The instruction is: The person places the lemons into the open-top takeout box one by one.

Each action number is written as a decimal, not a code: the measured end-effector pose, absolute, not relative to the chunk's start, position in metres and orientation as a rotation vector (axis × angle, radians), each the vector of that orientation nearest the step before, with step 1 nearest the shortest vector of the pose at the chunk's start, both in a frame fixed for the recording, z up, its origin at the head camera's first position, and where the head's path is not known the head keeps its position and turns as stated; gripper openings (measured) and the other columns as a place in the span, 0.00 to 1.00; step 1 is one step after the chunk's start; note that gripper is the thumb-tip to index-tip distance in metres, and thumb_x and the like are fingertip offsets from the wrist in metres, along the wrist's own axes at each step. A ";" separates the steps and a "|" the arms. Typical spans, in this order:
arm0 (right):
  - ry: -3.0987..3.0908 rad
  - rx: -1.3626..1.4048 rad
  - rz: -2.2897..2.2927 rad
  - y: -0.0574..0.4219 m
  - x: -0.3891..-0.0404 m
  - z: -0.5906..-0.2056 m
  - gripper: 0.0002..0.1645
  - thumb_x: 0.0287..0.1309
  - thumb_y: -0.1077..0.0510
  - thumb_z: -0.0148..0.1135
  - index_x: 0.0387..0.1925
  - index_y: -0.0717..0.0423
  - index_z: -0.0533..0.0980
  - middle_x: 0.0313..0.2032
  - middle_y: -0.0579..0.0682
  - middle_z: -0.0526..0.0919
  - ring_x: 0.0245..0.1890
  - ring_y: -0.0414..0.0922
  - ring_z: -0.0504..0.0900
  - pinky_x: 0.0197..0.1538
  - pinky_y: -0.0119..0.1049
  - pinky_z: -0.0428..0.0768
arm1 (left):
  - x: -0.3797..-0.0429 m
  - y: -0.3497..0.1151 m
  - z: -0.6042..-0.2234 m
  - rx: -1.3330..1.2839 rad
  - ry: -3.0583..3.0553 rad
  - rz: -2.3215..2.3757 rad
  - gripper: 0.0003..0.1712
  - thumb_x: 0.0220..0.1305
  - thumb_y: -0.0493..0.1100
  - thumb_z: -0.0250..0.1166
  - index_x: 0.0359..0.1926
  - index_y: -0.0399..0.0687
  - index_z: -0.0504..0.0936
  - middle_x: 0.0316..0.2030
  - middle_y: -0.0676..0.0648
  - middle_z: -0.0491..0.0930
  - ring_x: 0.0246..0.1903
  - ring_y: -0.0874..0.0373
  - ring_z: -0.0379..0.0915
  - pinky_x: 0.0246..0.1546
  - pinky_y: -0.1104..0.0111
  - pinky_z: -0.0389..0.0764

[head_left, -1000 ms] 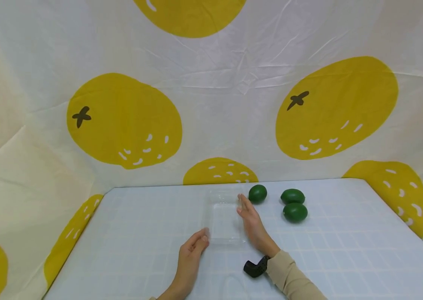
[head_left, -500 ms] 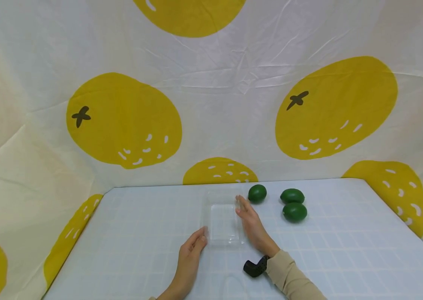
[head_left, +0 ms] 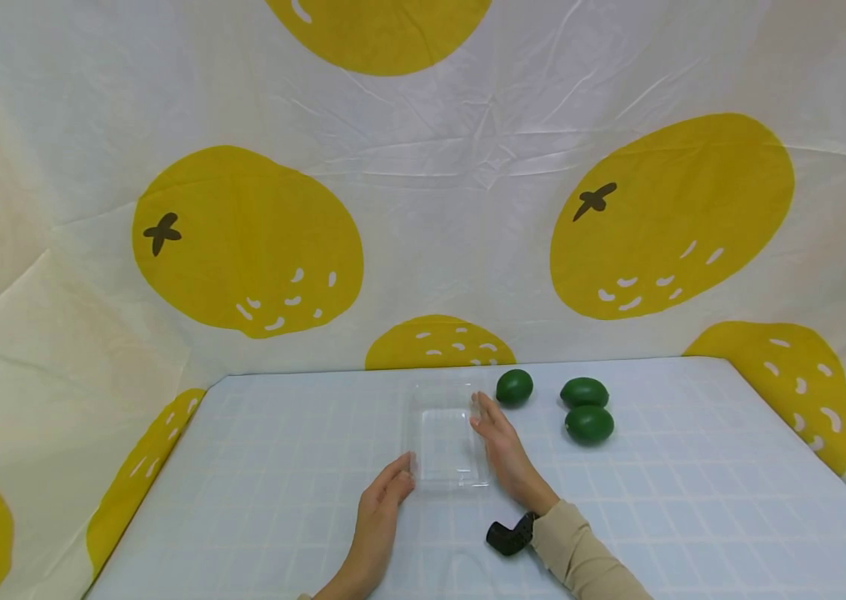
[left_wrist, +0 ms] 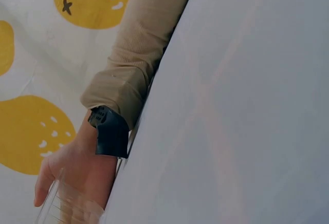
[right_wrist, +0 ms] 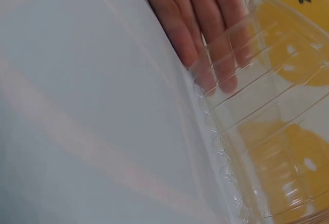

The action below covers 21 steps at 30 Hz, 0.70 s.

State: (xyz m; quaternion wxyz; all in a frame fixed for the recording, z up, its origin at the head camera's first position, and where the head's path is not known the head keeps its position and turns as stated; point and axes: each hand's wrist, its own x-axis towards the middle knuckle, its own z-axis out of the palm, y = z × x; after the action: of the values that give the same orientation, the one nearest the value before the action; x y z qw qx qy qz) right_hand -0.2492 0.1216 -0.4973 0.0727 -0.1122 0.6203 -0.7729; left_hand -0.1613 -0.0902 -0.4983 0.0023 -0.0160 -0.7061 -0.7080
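Note:
A clear plastic container (head_left: 447, 446) stands on the table between the two hands, with nothing visible inside. My left hand (head_left: 385, 504) touches its near left corner, thumb and fingers extended. Through the clear wall in the right wrist view, the left hand (right_wrist: 205, 13) shows straight fingers along the outside. My right hand (head_left: 503, 450) lies along the container's right side, its fingers straight and pointing away. In the left wrist view the right hand (left_wrist: 85, 175) is partly behind the clear wall.
One dark green lime (head_left: 515, 387) sits just beyond the right fingertips. Two more, a rear lime (head_left: 584, 392) and a front lime (head_left: 590, 425), lie together farther right. A black camera (head_left: 510, 535) is on the right wrist. A fruit-print curtain (head_left: 460, 250) closes the table's back.
The container and both hands have shifted very slightly left, mostly in the first half second. The limes have stayed in place.

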 end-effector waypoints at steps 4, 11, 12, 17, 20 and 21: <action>1.866 -0.330 -2.321 0.122 -0.250 -0.497 0.42 0.74 0.54 0.46 0.77 0.63 0.39 0.78 0.60 0.39 0.77 0.54 0.31 0.74 0.55 0.31 | -0.167 -0.092 -0.501 -0.071 -2.137 -2.282 0.29 0.76 0.47 0.51 0.68 0.30 0.66 0.68 0.35 0.67 0.64 0.44 0.68 0.61 0.69 0.72; 1.901 -0.313 -2.314 0.127 -0.248 -0.497 0.41 0.75 0.54 0.45 0.77 0.63 0.40 0.78 0.60 0.40 0.77 0.55 0.32 0.74 0.56 0.32 | -0.194 -0.097 -0.500 -0.107 -2.023 -2.392 0.31 0.77 0.48 0.50 0.69 0.27 0.64 0.66 0.33 0.69 0.66 0.44 0.66 0.60 0.67 0.73; 1.898 -0.316 -2.310 0.127 -0.248 -0.497 0.41 0.75 0.54 0.45 0.77 0.63 0.40 0.78 0.60 0.39 0.77 0.55 0.32 0.74 0.55 0.32 | -0.199 -0.098 -0.499 -0.102 -2.025 -2.389 0.31 0.78 0.49 0.49 0.69 0.27 0.64 0.66 0.34 0.69 0.65 0.44 0.67 0.60 0.66 0.73; 1.881 -0.333 -2.321 0.124 -0.249 -0.499 0.42 0.75 0.53 0.46 0.77 0.63 0.40 0.78 0.61 0.40 0.77 0.56 0.33 0.74 0.56 0.33 | -0.223 -0.107 -0.496 -0.179 -2.034 -2.299 0.30 0.78 0.50 0.48 0.69 0.31 0.67 0.67 0.33 0.68 0.65 0.44 0.67 0.63 0.59 0.70; 1.880 -0.317 -2.322 0.123 -0.250 -0.500 0.42 0.74 0.52 0.47 0.77 0.62 0.41 0.78 0.60 0.41 0.77 0.55 0.34 0.75 0.56 0.34 | -0.233 -0.112 -0.497 -0.271 -2.074 -2.141 0.26 0.78 0.47 0.49 0.68 0.36 0.70 0.66 0.36 0.70 0.66 0.47 0.67 0.66 0.59 0.67; 1.880 -0.315 -2.319 0.123 -0.251 -0.500 0.43 0.74 0.52 0.48 0.77 0.62 0.41 0.78 0.59 0.41 0.77 0.55 0.34 0.75 0.56 0.34 | -0.236 -0.114 -0.498 -0.301 -2.100 -2.064 0.25 0.78 0.46 0.50 0.68 0.39 0.71 0.66 0.38 0.70 0.66 0.48 0.67 0.66 0.61 0.67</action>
State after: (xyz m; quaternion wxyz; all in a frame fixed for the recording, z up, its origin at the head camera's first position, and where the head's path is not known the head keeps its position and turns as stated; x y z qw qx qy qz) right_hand -0.2506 0.1228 -0.5003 0.0698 -0.1046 0.6246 -0.7707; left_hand -0.2356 -0.1138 -0.4980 0.0908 -0.1014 -0.7065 -0.6945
